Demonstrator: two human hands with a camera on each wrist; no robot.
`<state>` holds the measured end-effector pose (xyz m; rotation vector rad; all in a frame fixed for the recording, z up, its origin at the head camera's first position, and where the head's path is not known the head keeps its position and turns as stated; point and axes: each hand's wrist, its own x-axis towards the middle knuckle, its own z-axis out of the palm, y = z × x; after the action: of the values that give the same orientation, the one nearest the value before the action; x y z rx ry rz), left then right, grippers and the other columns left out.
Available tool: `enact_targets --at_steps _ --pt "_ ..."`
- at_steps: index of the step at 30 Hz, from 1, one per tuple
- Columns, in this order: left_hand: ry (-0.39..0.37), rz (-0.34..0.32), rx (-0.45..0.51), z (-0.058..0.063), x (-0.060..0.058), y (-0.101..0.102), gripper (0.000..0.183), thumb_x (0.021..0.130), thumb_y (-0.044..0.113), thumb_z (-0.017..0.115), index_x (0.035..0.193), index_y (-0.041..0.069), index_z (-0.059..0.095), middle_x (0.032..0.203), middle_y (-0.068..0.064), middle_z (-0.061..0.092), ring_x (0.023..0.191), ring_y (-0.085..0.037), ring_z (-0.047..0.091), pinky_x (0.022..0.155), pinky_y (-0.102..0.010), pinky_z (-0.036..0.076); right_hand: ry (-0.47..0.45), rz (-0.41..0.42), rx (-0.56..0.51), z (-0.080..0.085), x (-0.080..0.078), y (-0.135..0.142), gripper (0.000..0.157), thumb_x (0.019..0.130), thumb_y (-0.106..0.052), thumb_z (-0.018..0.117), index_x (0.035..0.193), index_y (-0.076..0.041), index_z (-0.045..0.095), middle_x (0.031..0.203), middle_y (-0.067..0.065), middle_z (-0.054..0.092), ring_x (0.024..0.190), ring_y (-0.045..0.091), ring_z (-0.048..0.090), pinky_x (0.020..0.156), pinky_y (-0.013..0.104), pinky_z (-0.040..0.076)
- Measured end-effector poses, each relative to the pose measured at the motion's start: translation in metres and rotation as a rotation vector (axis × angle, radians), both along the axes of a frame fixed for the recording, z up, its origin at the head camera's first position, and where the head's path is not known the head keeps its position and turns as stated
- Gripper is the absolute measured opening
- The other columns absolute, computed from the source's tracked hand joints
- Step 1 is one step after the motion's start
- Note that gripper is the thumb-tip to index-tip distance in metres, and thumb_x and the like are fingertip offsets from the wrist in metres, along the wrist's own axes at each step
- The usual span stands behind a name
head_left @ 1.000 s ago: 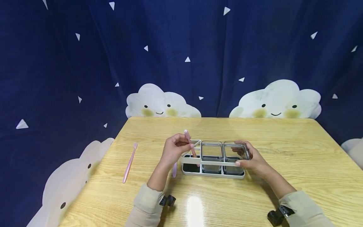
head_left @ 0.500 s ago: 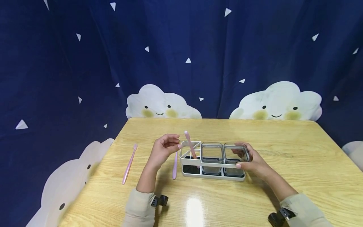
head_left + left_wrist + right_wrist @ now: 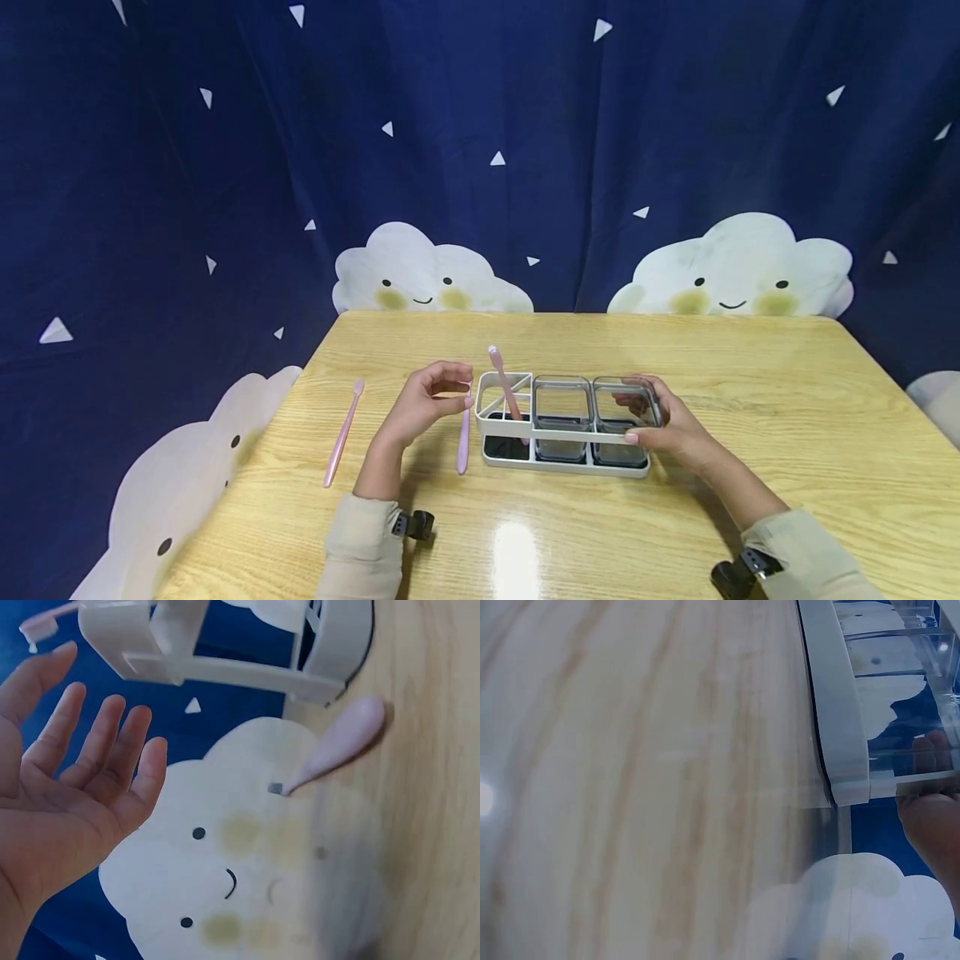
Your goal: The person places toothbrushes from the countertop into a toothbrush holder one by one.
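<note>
White holder [image 3: 510, 429]: stands on the table, its long side running left to right, with 3 sections and dark pads in its base.
Left section: thin white bars cross the upper ring.
Upright toothbrush [image 3: 503, 375]: pink, inside the left section, tilted so that its bristled head pokes out above the ring, towards the left.
Clear cups [image 3: 561, 454]: 2, side by side in the middle and right sections.
Right hand [image 3: 670, 423]: grasps the white holder at its right end, thumb on the near rail, other fingers on the far side and partly seen through the right cup.
Left hand [image 3: 422, 404]: released, fingers slightly bent and parted, just left of the white holder and apart from it.
Purple toothbrush [image 3: 462, 446]: lies just left of the white holder, thick handle end near, far end partly hidden by the left hand.
Pink toothbrush [image 3: 342, 437]: lies farther left, head far, handle end near.
Sleeves [image 3: 363, 542]: beige, 1 black wrist camera [image 3: 415, 525] at each cuff.
Table [image 3: 750, 358]: pale wood, a bright reflection on its near part.
Curtain [image 3: 450, 100]: navy, white triangles, smiling clouds [image 3: 727, 267] beyond the far edge.
</note>
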<state>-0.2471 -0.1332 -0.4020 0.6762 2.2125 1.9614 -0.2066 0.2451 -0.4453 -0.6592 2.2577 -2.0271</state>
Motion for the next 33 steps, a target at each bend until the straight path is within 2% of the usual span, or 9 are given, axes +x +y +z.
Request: enact_targets --at_steps 6,13,17,22,26,29,33 --pt "-0.02 -0.043 -0.026 -0.008 -0.01 -0.007 0.043 0.078 -0.011 0.067 0.119 -0.012 0.052 0.119 -0.027 0.053 0.109 -0.047 0.047 0.081 -0.035 0.05 0.001 0.001 0.002 0.0 0.0 0.001 0.07 0.075 0.003 0.067 0.136 0.002 0.031 0.127 0.033 0.043 0.117 0.028 0.046 0.096 0.022 0.035" --pt "-0.047 -0.029 -0.032 -0.018 -0.018 -0.011 0.048 0.077 -0.005 0.072 0.12 -0.01 0.052 0.118 -0.018 0.057 0.108 -0.045 0.049 0.085 -0.035 0.048 -0.021 -0.006 0.013 -0.001 -0.001 0.001 0.071 0.076 0.002 0.067 0.137 -0.001 0.031 0.129 0.027 0.045 0.118 0.028 0.044 0.097 0.022 0.035" --pt "-0.068 -0.03 -0.033 -0.024 -0.022 -0.013 0.048 0.076 -0.003 0.073 0.12 -0.008 0.054 0.12 -0.022 0.054 0.108 -0.043 0.05 0.086 -0.037 0.048 -0.008 0.005 0.014 0.0 -0.001 0.0 0.071 0.076 0.002 0.067 0.136 0.0 0.03 0.128 0.029 0.044 0.118 0.028 0.045 0.097 0.022 0.035" --pt "-0.154 -0.021 -0.022 -0.033 -0.029 -0.016 0.048 0.078 -0.006 0.069 0.123 -0.005 0.054 0.125 -0.03 0.047 0.11 -0.046 0.048 0.082 -0.034 0.049 -0.005 0.009 -0.003 0.0 -0.001 0.0 0.071 0.076 0.004 0.067 0.137 0.001 0.03 0.128 0.032 0.043 0.117 0.027 0.045 0.097 0.022 0.036" --pt "-0.222 -0.042 -0.021 -0.029 -0.028 -0.016 0.053 0.078 -0.007 0.069 0.126 -0.009 0.049 0.127 -0.032 0.044 0.11 -0.049 0.045 0.081 -0.037 0.05 -0.003 0.002 0.001 -0.001 -0.001 0.0 0.071 0.075 0.004 0.066 0.137 0.001 0.03 0.128 0.032 0.043 0.117 0.027 0.046 0.096 0.022 0.036" --pt "-0.254 -0.05 -0.044 -0.033 -0.03 -0.015 0.055 0.079 -0.005 0.069 0.129 -0.007 0.047 0.128 -0.03 0.044 0.109 -0.047 0.047 0.082 -0.044 0.049 -0.007 -0.005 0.0 -0.001 -0.001 0.0 0.071 0.075 0.004 0.067 0.136 0.001 0.03 0.128 0.032 0.043 0.117 0.028 0.045 0.096 0.022 0.036" --pt "-0.3 -0.023 -0.082 -0.044 -0.037 -0.014 0.057 0.079 -0.004 0.068 0.132 -0.001 0.048 0.128 -0.024 0.047 0.107 -0.038 0.053 0.079 -0.045 0.05 -0.012 -0.005 -0.006 -0.001 0.0 0.0 0.071 0.076 0.004 0.066 0.136 0.0 0.031 0.128 0.033 0.042 0.118 0.028 0.045 0.096 0.022 0.036"
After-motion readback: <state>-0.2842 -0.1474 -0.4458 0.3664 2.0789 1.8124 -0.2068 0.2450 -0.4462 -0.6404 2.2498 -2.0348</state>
